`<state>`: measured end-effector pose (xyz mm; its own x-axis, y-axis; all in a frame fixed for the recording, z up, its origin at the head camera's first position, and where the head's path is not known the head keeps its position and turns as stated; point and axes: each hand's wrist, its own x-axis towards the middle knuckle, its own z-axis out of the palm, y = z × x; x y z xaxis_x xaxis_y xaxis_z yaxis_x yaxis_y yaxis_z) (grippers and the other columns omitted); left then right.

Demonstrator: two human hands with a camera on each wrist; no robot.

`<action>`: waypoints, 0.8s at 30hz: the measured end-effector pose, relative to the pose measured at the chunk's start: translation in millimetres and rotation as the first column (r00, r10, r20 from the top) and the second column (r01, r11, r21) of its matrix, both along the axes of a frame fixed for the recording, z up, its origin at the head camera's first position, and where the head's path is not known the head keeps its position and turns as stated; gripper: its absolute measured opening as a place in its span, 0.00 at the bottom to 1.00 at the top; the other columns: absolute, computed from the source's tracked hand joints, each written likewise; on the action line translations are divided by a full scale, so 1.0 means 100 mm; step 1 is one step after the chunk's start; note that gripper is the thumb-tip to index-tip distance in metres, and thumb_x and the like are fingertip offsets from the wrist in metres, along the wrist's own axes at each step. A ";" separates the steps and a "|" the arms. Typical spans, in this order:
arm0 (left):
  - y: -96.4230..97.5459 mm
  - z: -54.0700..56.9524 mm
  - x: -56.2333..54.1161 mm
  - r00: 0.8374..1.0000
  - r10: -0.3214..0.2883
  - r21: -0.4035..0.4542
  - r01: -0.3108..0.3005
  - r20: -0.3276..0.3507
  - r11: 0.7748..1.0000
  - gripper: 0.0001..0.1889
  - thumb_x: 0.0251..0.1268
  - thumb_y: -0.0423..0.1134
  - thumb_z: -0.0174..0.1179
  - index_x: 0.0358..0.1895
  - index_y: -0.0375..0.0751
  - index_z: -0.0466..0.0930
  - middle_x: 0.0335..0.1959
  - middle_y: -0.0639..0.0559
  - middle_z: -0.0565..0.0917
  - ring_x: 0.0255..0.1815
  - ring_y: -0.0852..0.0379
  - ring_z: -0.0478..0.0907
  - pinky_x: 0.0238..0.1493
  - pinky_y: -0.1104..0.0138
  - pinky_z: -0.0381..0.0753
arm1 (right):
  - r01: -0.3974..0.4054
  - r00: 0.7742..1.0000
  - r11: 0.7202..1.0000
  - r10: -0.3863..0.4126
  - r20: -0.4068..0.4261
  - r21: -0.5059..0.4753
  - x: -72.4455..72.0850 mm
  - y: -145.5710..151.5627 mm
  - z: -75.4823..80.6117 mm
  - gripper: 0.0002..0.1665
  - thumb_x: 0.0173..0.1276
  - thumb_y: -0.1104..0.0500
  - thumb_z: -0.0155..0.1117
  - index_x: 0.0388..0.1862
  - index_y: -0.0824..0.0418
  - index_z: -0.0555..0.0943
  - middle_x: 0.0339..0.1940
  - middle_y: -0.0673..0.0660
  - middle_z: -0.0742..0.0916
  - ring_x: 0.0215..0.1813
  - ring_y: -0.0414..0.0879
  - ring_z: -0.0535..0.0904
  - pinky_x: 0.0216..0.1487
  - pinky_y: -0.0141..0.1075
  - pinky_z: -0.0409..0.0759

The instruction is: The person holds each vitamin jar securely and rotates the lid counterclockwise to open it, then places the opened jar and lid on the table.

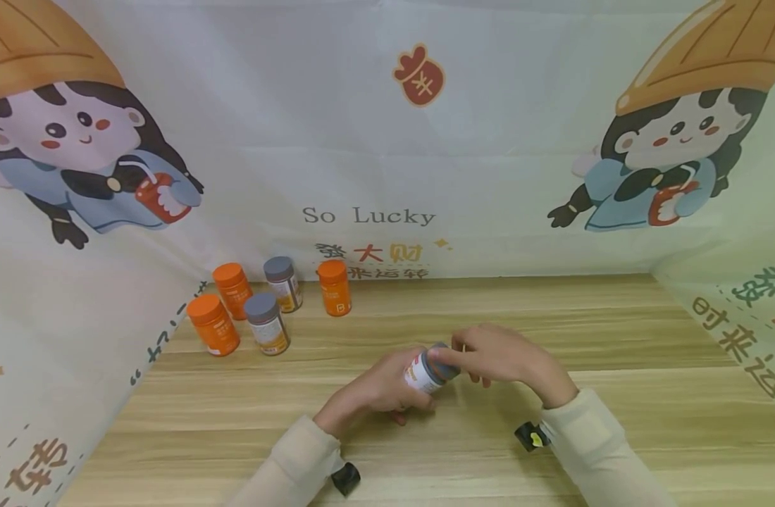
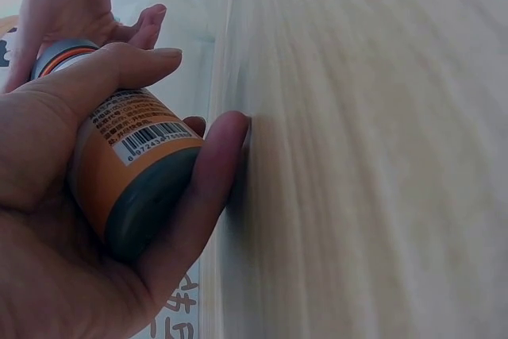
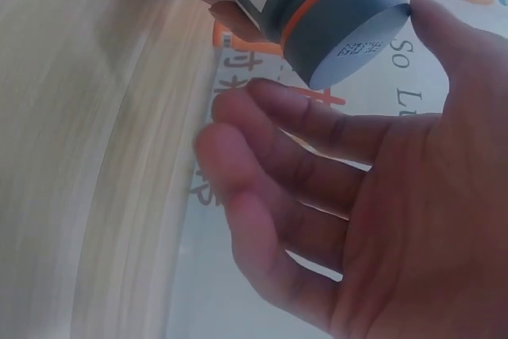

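My left hand (image 1: 384, 386) grips a pill bottle (image 1: 419, 377), tilted with its grey cap (image 1: 443, 360) toward the right hand. In the left wrist view the thumb and fingers wrap round the bottle (image 2: 131, 144); its barcode and dark base show, and a fingertip is right at the table surface. My right hand (image 1: 498, 352) is at the cap end. Seen from the right wrist, its thumb tip meets the edge of the cap (image 3: 349, 33), while the other fingers (image 3: 294, 164) bend loosely below the cap, apart from it. An orange ring shows under the cap.
Several similar bottles stand at the table's back left: orange ones, such as the front orange bottle (image 1: 213, 327) and the rightmost orange bottle (image 1: 335, 290), and two grey-capped ones, including the nearer grey-capped bottle (image 1: 267, 327). A printed cloth (image 1: 489, 176) walls the wooden table (image 1: 584, 324).
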<state>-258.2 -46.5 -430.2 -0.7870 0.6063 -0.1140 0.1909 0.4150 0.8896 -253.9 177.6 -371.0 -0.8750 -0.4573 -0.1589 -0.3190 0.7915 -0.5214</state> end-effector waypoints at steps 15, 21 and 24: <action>-0.01 -0.01 0.00 1.000 -0.004 -0.003 0.005 0.012 1.000 0.24 0.52 0.31 0.75 0.51 0.46 0.76 0.35 0.49 0.79 0.27 0.56 0.76 0.16 0.60 0.85 | -0.050 0.999 0.998 0.050 0.014 -0.027 0.00 0.00 -0.01 0.26 0.70 0.29 0.59 0.42 0.49 0.79 0.22 0.50 0.85 0.21 0.50 0.84 0.22 0.37 0.74; 0.00 0.00 0.00 1.000 0.001 0.002 -0.001 0.010 1.000 0.26 0.51 0.30 0.75 0.54 0.45 0.76 0.36 0.48 0.79 0.28 0.55 0.77 0.17 0.60 0.86 | -0.012 1.000 1.000 0.012 0.008 -0.005 0.00 0.00 0.01 0.28 0.74 0.28 0.52 0.36 0.50 0.80 0.22 0.51 0.85 0.22 0.52 0.84 0.23 0.38 0.75; 0.00 0.00 0.00 1.000 0.000 0.002 0.000 0.009 1.000 0.25 0.51 0.30 0.75 0.53 0.45 0.76 0.36 0.48 0.79 0.28 0.55 0.76 0.16 0.60 0.85 | -0.024 1.000 1.000 0.024 0.000 -0.001 0.00 0.00 0.01 0.29 0.75 0.29 0.51 0.32 0.50 0.80 0.21 0.50 0.84 0.22 0.52 0.84 0.24 0.38 0.74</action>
<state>-257.9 -46.3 -429.9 -0.7863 0.6062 -0.1198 0.1830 0.4136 0.8919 -254.1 177.6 -370.5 -0.8639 -0.4782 -0.1579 -0.3379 0.7830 -0.5222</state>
